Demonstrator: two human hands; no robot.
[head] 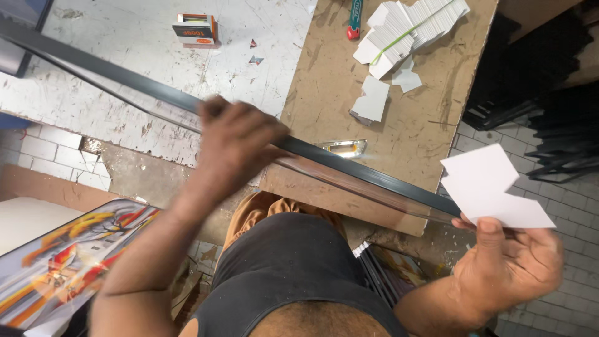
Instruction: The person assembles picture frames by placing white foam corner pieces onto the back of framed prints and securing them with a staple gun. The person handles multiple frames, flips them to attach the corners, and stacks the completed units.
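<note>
A long dark frame strip (pixel 368 173) is gripped near its middle by the closed left hand (pixel 237 140), its long axis slanting across the counter (pixel 324 81) toward the right hand (pixel 508 265), which pinches a notched white card (pixel 490 187). The strip is judged stiff, light, best held mid-length.
</note>
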